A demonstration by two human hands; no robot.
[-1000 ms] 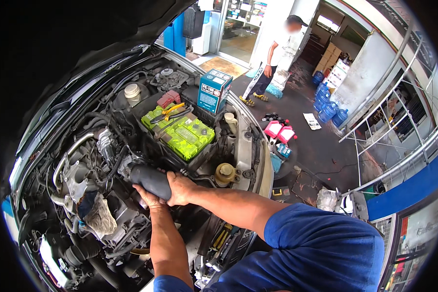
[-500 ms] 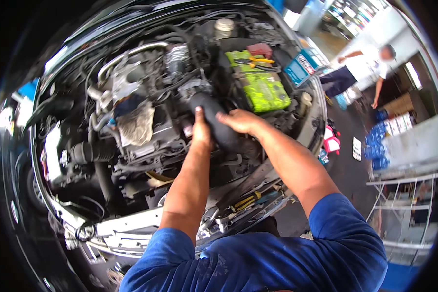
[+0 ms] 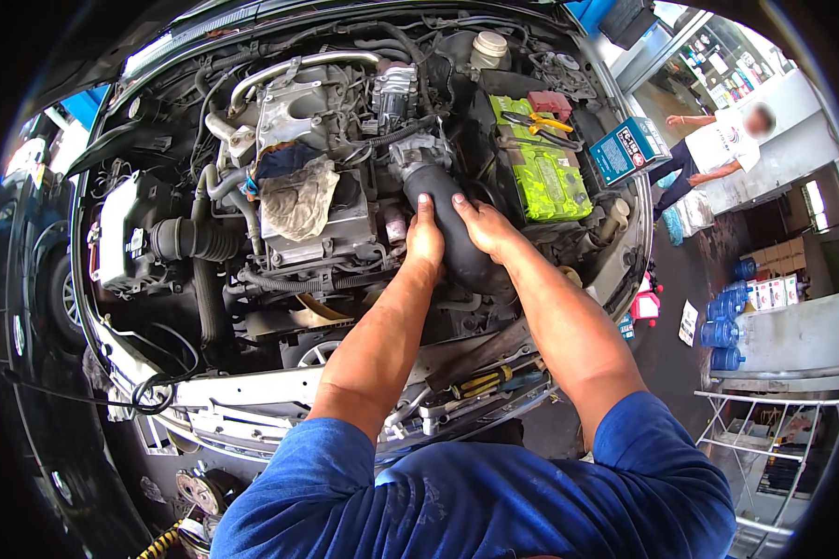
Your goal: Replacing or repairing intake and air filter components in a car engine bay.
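Head view: left hand (image 3: 425, 244) and right hand (image 3: 487, 231) curled round a fat black hose (image 3: 456, 240), one on each side, with thumbs on top. Held just right of the middle of the car's engine bay (image 3: 252, 387), between the engine (image 3: 294, 110) and the bright green battery (image 3: 552, 182). At the top, touching a grey metal mouth (image 3: 418, 154); cannot tell if on tight or only resting there. At the bottom, hidden near the right arm.

Could slip off crooked, if pushed from one side more than the other. Could split or fold, if twisted too hard. Could scrape knuckles too, if let go suddenly so near hard metal.

Left of the hose, lying on the engine: a dirty rag (image 3: 300, 197). Could slide into a gap, if bumped by the left arm. On top of the battery: yellow-handled pliers (image 3: 552, 122). Could make a spark, if knocked across both metal posts. By the right edge of the bay: a blue box (image 3: 623, 155). Could tumble, if hit by an elbow.
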